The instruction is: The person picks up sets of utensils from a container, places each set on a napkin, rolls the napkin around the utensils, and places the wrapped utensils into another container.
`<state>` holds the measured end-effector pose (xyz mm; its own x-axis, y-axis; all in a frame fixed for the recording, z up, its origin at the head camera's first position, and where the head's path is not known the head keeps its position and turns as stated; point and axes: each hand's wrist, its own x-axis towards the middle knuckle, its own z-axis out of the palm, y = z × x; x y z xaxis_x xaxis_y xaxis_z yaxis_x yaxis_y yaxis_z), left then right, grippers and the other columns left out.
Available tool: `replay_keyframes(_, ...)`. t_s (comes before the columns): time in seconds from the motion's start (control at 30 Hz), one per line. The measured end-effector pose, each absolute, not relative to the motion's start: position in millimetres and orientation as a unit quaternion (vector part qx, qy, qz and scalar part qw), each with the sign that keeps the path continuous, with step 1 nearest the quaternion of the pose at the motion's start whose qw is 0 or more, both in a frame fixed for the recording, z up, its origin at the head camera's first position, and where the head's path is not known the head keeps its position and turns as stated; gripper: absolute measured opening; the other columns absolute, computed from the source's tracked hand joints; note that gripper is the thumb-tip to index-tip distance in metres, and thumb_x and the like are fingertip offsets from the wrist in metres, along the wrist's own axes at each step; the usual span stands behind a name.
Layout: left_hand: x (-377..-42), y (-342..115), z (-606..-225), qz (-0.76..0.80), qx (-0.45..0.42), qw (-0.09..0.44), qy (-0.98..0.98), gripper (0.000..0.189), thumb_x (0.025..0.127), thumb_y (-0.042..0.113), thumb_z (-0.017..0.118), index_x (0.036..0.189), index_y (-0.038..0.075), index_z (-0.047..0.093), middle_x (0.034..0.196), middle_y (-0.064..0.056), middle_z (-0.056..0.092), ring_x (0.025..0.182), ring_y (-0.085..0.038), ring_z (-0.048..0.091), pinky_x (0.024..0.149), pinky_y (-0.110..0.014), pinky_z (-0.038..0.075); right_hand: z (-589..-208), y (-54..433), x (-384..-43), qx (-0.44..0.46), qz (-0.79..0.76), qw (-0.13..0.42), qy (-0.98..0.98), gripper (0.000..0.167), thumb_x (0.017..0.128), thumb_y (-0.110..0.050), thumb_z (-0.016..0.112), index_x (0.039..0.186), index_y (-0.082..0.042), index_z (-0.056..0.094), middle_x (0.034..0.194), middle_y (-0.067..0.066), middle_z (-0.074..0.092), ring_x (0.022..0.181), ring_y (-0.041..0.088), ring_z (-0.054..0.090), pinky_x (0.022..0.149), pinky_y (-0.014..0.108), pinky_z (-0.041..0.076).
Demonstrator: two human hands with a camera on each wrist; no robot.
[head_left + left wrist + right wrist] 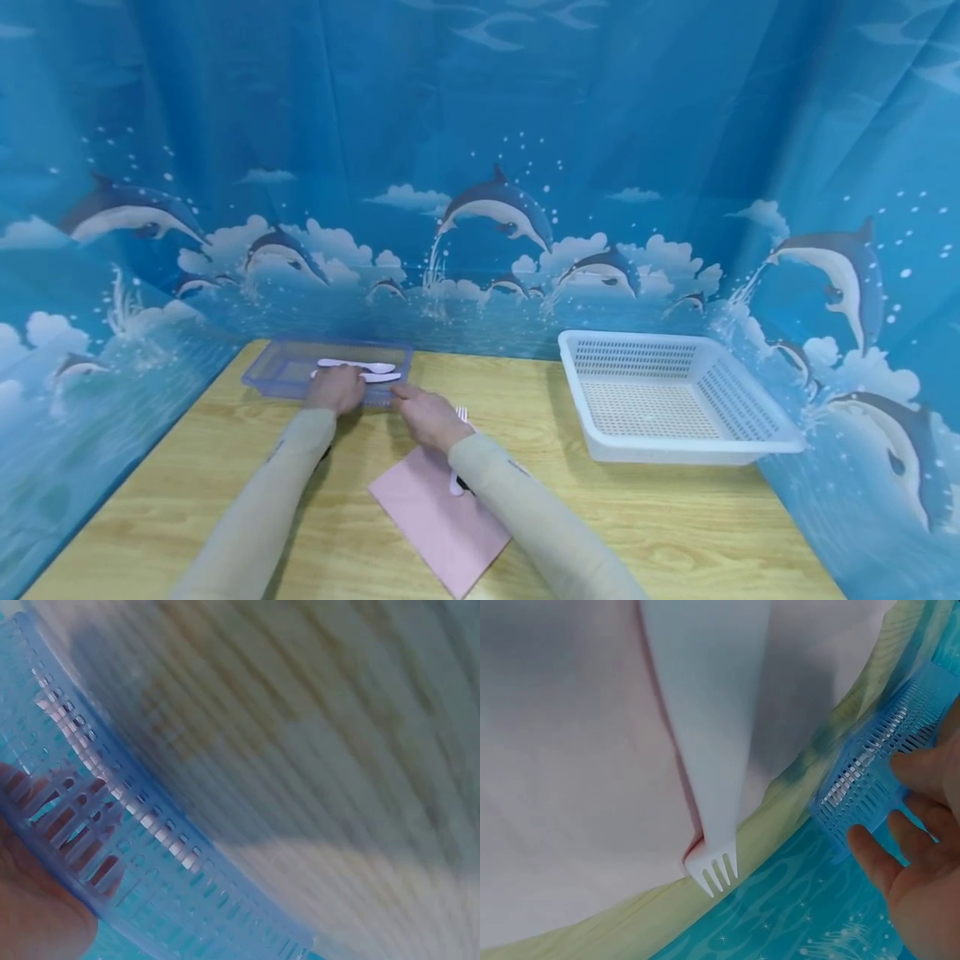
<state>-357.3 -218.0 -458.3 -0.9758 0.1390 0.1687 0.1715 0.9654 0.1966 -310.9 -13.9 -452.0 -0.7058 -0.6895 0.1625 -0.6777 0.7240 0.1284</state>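
Observation:
My left hand (337, 388) reaches over the near rim of a clear purple-blue plastic basket (281, 367). Through the slotted wall in the left wrist view, its fingers show inside, but what they grip is hidden. A white plastic spoon (378, 367) and a white plastic knife (384, 377) lie in the basket beside that hand. At the basket's near right corner is my right hand (431, 419), its fingers loosely extended and spread in the right wrist view (922, 855). Below the right wrist, a white plastic fork (712, 765) lies on a folded pink napkin (577, 772).
On the right of the wooden table (660, 525) stands a white perforated plastic basket (592, 446). A blue curtain (480, 108) printed with dolphins surrounds the table at the back and sides.

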Motion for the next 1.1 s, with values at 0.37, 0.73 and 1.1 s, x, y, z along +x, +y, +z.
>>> replay_keyframes(0.37,-361.8,-222.1,-457.5,-0.088,-0.069,0.01,-0.994,0.041,0.093,0.021,0.036,0.106,-0.001,0.068,0.118,-0.024,0.066,0.108,-0.048,0.061,0.088,-0.065,0.046,-453.0,-14.6,-310.2,0.37,-0.029,0.085,-0.925,0.043,0.09,-0.002,0.062,0.131,-0.018,0.061,0.151,-0.001,0.046,0.137,0.014,0.045,0.099,0.027,0.05)
replay_keyframes(0.73,-364.8,-223.4,-454.3,-0.077,-0.113,0.038,-0.99,0.039,0.093,0.02,0.035,0.085,0.004,0.069,0.107,-0.02,0.071,0.1,-0.043,0.066,0.082,-0.057,0.051,-452.7,-13.3,-312.3,0.371,-0.025,0.08,-0.925,0.041,0.089,0.0,0.061,0.127,-0.015,0.063,0.151,0.001,0.045,0.139,0.015,0.044,0.104,0.027,0.047)
replay_keyframes(1.1,-365.5,-225.2,-460.5,-0.1,-0.108,0.026,-0.989,0.044,0.095,0.025,0.033,0.099,0.004,0.072,0.116,-0.022,0.068,0.107,-0.044,0.063,0.087,-0.06,0.049,-450.3,-14.3,-309.1,0.364,-0.026,0.074,-0.928,0.046,0.087,-0.002,0.065,0.131,-0.015,0.061,0.151,0.002,0.046,0.139,0.015,0.044,0.105,0.027,0.046)
